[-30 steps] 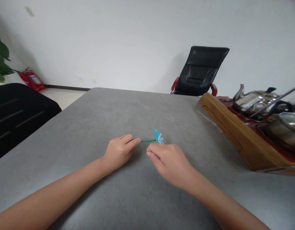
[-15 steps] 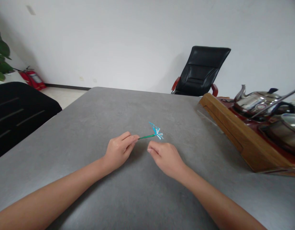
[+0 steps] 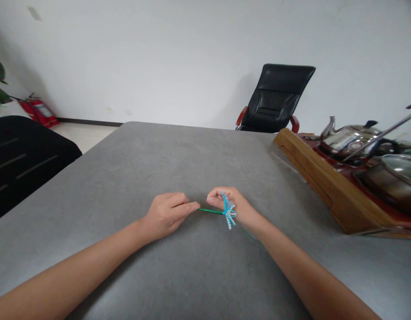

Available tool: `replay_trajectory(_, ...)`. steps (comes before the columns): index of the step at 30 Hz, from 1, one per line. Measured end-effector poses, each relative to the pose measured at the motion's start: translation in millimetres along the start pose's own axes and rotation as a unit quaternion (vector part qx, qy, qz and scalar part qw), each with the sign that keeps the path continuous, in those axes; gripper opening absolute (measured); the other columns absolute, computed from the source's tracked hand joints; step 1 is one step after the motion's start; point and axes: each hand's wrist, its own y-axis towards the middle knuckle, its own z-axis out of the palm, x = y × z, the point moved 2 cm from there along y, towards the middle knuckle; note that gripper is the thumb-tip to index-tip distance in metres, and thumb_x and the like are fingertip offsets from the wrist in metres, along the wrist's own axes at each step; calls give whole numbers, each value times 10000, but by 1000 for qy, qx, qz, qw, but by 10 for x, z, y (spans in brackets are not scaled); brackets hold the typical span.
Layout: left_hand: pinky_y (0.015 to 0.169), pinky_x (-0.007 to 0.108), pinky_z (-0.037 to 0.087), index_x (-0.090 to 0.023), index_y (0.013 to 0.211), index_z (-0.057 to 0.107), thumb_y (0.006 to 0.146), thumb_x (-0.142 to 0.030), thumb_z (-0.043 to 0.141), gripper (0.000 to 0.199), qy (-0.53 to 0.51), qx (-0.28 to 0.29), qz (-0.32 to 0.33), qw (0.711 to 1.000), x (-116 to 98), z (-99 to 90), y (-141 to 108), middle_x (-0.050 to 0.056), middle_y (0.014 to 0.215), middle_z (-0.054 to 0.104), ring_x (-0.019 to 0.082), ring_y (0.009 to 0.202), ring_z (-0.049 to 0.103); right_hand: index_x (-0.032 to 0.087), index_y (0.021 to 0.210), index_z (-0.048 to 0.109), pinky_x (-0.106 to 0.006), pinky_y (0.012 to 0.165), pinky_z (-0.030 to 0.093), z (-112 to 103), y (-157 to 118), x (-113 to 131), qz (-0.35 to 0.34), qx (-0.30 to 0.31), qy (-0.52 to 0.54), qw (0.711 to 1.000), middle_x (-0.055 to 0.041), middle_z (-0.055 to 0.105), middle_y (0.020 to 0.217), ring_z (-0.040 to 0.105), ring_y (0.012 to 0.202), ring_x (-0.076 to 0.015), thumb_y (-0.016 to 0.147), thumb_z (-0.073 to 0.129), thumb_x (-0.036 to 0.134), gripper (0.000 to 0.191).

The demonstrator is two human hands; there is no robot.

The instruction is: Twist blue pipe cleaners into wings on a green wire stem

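A small flower of light blue and clear beads (image 3: 229, 213) has a thin stem wrapped in green (image 3: 212, 211). My left hand (image 3: 170, 213) pinches the far end of that stem between thumb and fingers, so the flower head points right, above the table. My right hand (image 3: 233, 202) is closed, its fingertips pressed together just behind the stem, and the flower head overlaps it in view. A fine green thread (image 3: 250, 237) trails from beneath the right hand along the wrist; where the fingers grip it is hidden.
The grey table (image 3: 152, 155) lies under both hands. At right a wooden tea tray (image 3: 308, 178) carries a steel kettle (image 3: 352, 140) and a pot with a glass lid (image 3: 392, 178). Beyond stand a black office chair (image 3: 278, 98), another black chair (image 3: 32, 151) and red fire extinguishers (image 3: 40, 111).
My right hand has moved up and behind the flower, from in front of it. The flower has swung lower and turned, its stem now sloping down to the right. The green thread has come into view.
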Motion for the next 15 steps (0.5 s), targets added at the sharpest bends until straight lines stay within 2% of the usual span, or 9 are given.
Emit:
replay_trajectory(6, 531, 238, 359, -208, 1050, 584, 920, -131, 410, 230, 61, 60, 71, 994, -27, 39, -2, -12, 687, 561, 111, 581, 477, 147, 705, 619, -216, 476, 223, -141, -10, 72, 34, 19, -35, 999, 73, 359, 509, 301, 486, -74, 758, 618, 346, 207)
replay_trajectory(8, 521, 243, 351, -215, 1059, 574, 922, -140, 412, 225, 76, 73, 87, 991, -44, 42, -3, -19, 670, 552, 113, 574, 469, 148, 701, 625, -218, 475, 214, -165, -28, 144, 24, 27, -61, 997, 77, 345, 501, 294, 480, -72, 766, 606, 319, 183)
replay_trajectory(15, 491, 250, 328, -200, 1041, 577, 919, -138, 415, 212, 99, 79, 98, 987, -71, 47, 4, -24, 650, 522, 115, 553, 448, 151, 712, 627, -211, 464, 224, -140, -129, 394, 1, 9, -127, 992, 74, 349, 509, 315, 475, -70, 811, 577, 294, 181)
